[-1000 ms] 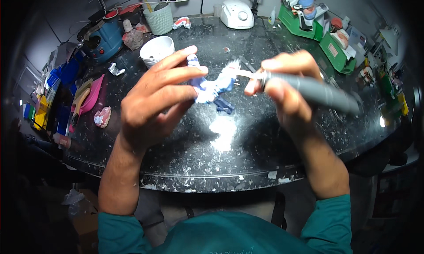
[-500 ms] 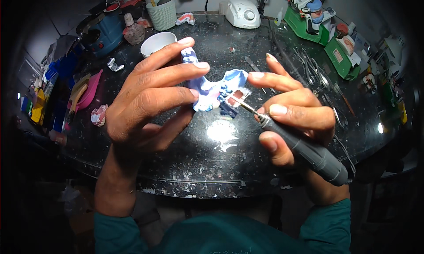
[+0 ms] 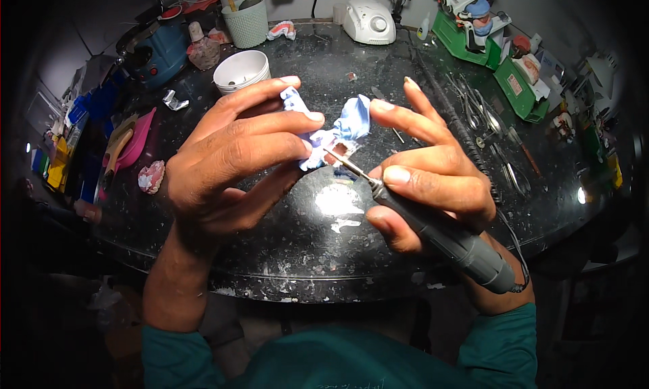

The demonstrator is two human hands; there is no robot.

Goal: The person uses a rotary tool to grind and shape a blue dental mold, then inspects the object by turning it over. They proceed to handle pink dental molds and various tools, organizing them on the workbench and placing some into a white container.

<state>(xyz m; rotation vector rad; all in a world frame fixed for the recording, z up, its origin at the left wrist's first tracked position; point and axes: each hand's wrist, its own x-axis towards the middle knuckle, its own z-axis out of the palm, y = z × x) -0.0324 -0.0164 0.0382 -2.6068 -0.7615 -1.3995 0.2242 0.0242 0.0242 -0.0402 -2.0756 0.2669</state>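
Observation:
My left hand [image 3: 236,146] is closed on a pale blue, U-shaped dental piece [image 3: 353,118], pinching it on its left side above the bench. Whether it is a cast or a denture base I cannot tell. In my right hand [image 3: 433,173] is a dark grey rotary handpiece [image 3: 446,237], slanting up to the left. Its thin metal bur meets the middle of the dental piece, or lies just in front of it. My right fingertip touches the piece's right arm. My left fingers hide part of its left arm.
On the black bench [image 3: 284,254] stand a white bowl [image 3: 242,71], a pale woven cup [image 3: 247,27] and a white control unit [image 3: 370,20]. Metal hand tools [image 3: 483,112] lie at right, near green trays [image 3: 520,91]. A pink dustpan [image 3: 138,142] and a dental model [image 3: 151,177] sit at left.
The blue dental piece has tilted, so its right arm now faces me differently. My right hand and the handpiece have shifted left and slightly down.

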